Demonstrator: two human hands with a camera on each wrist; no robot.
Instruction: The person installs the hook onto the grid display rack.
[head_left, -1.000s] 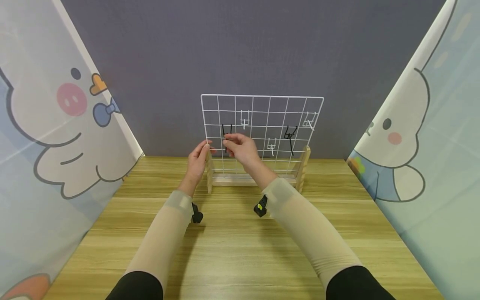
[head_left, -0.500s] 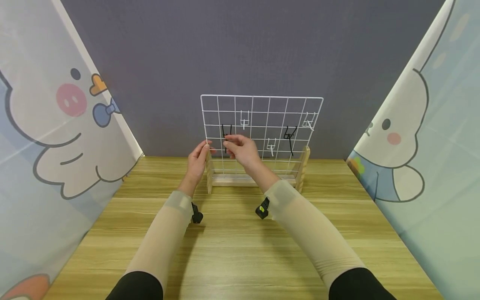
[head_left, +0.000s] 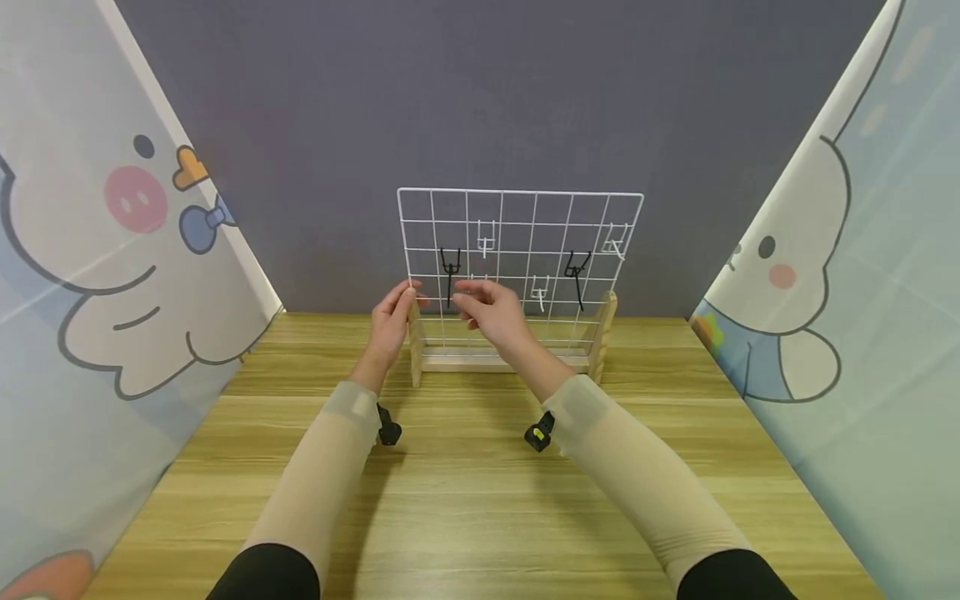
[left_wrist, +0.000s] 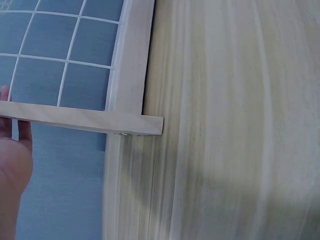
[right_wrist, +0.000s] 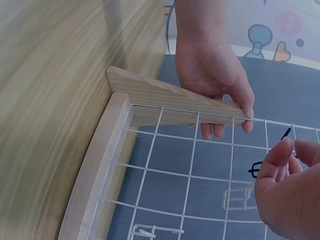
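Note:
A white wire grid panel (head_left: 517, 193) stands upright in a wooden base (head_left: 465, 364). At its left edge my left hand (head_left: 388, 323) grips the wooden side post (right_wrist: 170, 90), thumb in front and fingers behind. Just right of the left black hook (head_left: 450, 268) is my right hand (head_left: 495, 315), its fingers loosely bent and apart from the hook, with nothing visible in them. In the right wrist view that hand partly covers the black hook (right_wrist: 255, 170).
Other hooks hang on the grid: an upper white hook (head_left: 486, 242), a lower white hook (head_left: 540, 292), a white hook (head_left: 613, 246) at the right edge and a right black hook (head_left: 576, 268). Another white hook is partly hidden behind my right hand. Cartoon-printed curtains (head_left: 135, 275) flank the wooden table (head_left: 450, 500).
My right hand has drawn back from the left black hook, to the right and slightly down, so more of that hook shows. My left hand stays on the post. The head view has shifted slightly.

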